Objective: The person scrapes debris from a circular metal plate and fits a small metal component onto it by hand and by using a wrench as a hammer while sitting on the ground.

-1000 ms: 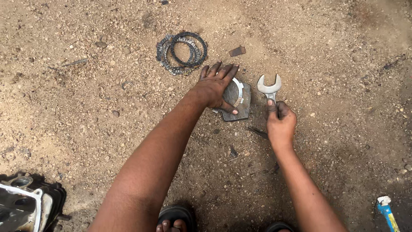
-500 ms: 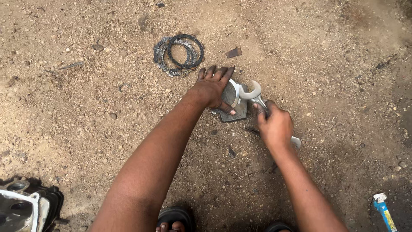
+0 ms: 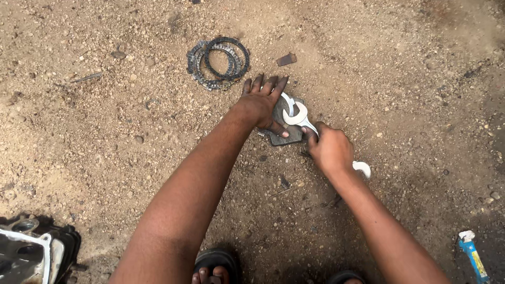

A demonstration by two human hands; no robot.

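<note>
Moved: right hand [image 3: 330, 150] has swung the shiny double-ended open spanner [image 3: 301, 118] in from beside the dark flat grey metal part [image 3: 284, 131]; its open end now sits over that part, where earlier it lay on the dirt to the right.
Left hand [image 3: 263, 102]: fingers spread flat, palm pressing on the metal part's left half, thumb across its lower edge; looks like it pins the part so it won't turn or slide.
Right hand: closed in a fist round the spanner's shank just right of the part, knuckles up, placed for leverage.
Metal part: flat on the sandy, gravelly ground [image 3: 105, 131], mid-frame.
Clutch-type rings: stack of dark toothed rings [image 3: 218, 62] just up-left of the part, untouched; small brown rectangular chip [image 3: 286, 59] just above the part.
Far from part: blue-and-white tube [image 3: 472, 255] down-right; black-and-silver engine casing [image 3: 31, 252] down-left, cut off by the frame.
Hidden: the fastener the spanner engages, covered by hand and spanner head; part's full shape; spanner's far end only peeks out behind the right wrist.
Feet: sandalled toes [image 3: 210, 273] at the bottom edge, cropped.
</note>
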